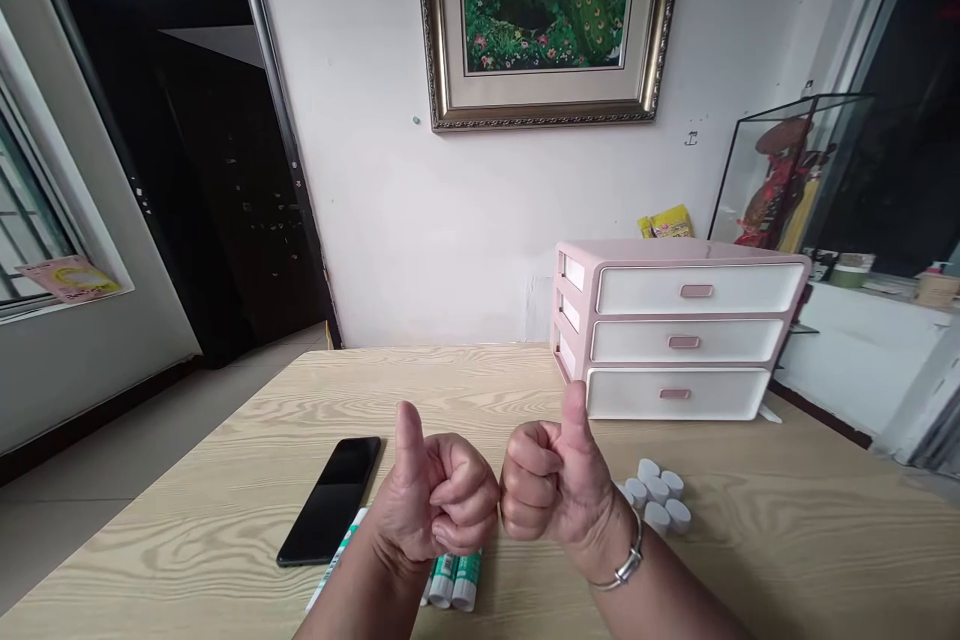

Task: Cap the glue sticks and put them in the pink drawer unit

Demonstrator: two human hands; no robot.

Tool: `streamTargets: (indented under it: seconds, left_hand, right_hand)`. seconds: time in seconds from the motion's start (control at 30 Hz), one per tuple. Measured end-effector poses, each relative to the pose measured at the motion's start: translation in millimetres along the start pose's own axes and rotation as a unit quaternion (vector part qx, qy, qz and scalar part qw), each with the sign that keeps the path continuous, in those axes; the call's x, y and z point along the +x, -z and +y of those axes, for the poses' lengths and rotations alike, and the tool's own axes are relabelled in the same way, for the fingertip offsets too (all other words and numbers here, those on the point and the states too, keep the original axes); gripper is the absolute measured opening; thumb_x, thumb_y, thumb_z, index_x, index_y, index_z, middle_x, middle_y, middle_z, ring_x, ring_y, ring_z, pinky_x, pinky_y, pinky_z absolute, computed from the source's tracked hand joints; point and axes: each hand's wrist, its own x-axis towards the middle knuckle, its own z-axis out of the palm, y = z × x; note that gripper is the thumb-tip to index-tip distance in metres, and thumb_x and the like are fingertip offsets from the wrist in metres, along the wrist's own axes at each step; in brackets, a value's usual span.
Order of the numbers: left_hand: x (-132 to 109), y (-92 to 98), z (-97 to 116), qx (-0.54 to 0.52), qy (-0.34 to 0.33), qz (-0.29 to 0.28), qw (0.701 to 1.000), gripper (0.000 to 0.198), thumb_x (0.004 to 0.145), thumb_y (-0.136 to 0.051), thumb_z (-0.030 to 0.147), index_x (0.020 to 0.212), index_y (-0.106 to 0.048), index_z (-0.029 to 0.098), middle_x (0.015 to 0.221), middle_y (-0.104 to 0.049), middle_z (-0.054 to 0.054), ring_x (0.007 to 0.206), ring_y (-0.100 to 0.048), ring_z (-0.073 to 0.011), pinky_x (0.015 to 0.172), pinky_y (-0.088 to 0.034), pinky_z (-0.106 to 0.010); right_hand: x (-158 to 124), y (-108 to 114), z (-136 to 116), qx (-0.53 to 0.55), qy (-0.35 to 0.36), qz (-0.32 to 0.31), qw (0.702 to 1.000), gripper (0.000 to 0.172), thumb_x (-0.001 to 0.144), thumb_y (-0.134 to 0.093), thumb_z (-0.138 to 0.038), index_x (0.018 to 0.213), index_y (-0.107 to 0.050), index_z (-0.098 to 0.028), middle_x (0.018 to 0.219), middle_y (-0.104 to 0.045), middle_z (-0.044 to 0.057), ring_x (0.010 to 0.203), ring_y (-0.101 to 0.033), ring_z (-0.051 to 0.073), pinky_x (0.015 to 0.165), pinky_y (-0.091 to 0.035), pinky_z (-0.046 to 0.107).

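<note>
Both hands are raised over the wooden table (pixel 240 520) with the thumbs pointing up. My left hand (pixel 439 490) is a fist with nothing visible in it. My right hand (pixel 555 480), with a silver bracelet at the wrist, is folded the same way, its knuckles meeting or nearly meeting the left ones. Partly hidden under my left hand and forearm lie several green and white tubes that look like glue sticks (pixel 466 580). Several small white caps (pixel 657 490) are grouped just right of my right hand. A black phone (pixel 330 502) lies left of my left hand.
A pink and white three-drawer box (pixel 686 342) stands at the table's back right, with a yellow packet (pixel 667 222) on top or behind it. A glass display case (pixel 784 175) is farther right. A framed picture (pixel 551 115) hangs on the wall. A dark doorway (pixel 210 190) is at left.
</note>
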Motion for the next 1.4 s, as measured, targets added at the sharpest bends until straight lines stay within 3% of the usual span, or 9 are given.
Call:
streamTargets:
  seconds: [0.2,0.63,0.9,1.07,1.23,1.4]
  left_hand:
    - [1.8,22.9,-4.6,-0.003,0.023,-0.002,1.0,0.08,0.077,-0.036,0.094,0.048,-0.026,0.02,0.045,-0.026,0.009,0.032,-0.019,-0.0006,0.032,-0.016,-0.014]
    - [-11.8,34.2,-4.8,0.0,0.022,-0.011,1.0,0.08,0.077,-0.029,0.095,0.046,-0.022,0.022,0.041,-0.024,0.009,0.03,-0.018,-0.0017,0.031,-0.015,-0.015]
    - [-12.4,30.4,-10.9,-0.016,0.022,-0.053,0.998,0.081,0.073,-0.027,0.099,0.046,-0.021,0.023,0.04,-0.02,0.009,0.03,-0.013,-0.002,0.031,-0.013,-0.017]
    - [-13.1,19.8,-23.1,-0.043,0.055,-0.113,0.991,0.079,0.071,-0.022,0.1,0.047,-0.021,0.025,0.042,-0.019,0.008,0.033,-0.009,-0.0032,0.031,-0.009,-0.02]
    - [-12.9,11.4,-28.6,-0.053,0.079,-0.143,0.985,0.078,0.072,-0.024,0.099,0.047,-0.021,0.026,0.042,-0.018,0.008,0.035,-0.01,-0.0054,0.033,-0.005,-0.023]
    - [-15.6,14.8,-30.4,-0.062,0.084,-0.143,0.984,0.079,0.069,-0.021,0.101,0.047,-0.022,0.026,0.041,-0.018,0.007,0.035,-0.01,-0.0056,0.034,-0.005,-0.024]
  right_hand:
    - [-14.2,22.2,11.4,0.017,-0.007,0.032,0.999,0.074,0.085,-0.016,-0.091,0.061,-0.03,-0.022,0.05,-0.024,-0.01,0.043,-0.017,0.005,0.043,-0.021,0.021]
    - [-17.1,23.7,10.0,0.027,-0.01,-0.01,1.0,0.074,0.078,-0.01,-0.095,0.063,-0.028,-0.025,0.05,-0.022,-0.01,0.043,-0.016,0.007,0.043,-0.017,0.023]
    - [-16.8,15.7,11.6,0.061,0.001,-0.063,0.996,0.073,0.078,-0.014,-0.096,0.062,-0.025,-0.026,0.05,-0.022,-0.01,0.041,-0.017,0.005,0.041,-0.017,0.021]
    - [-18.2,9.8,21.0,0.099,-0.02,-0.098,0.99,0.075,0.077,-0.011,-0.097,0.062,-0.026,-0.026,0.051,-0.023,-0.01,0.041,-0.017,0.005,0.039,-0.017,0.019]
    - [-19.3,5.4,23.2,0.134,-0.039,-0.096,0.986,0.078,0.074,-0.003,-0.098,0.061,-0.027,-0.025,0.05,-0.022,-0.01,0.041,-0.017,0.005,0.038,-0.017,0.019]
    - [-22.1,7.2,24.9,0.153,-0.059,-0.084,0.983,0.081,0.07,-0.005,-0.102,0.059,-0.027,-0.025,0.047,-0.022,-0.009,0.04,-0.018,0.004,0.037,-0.017,0.018]
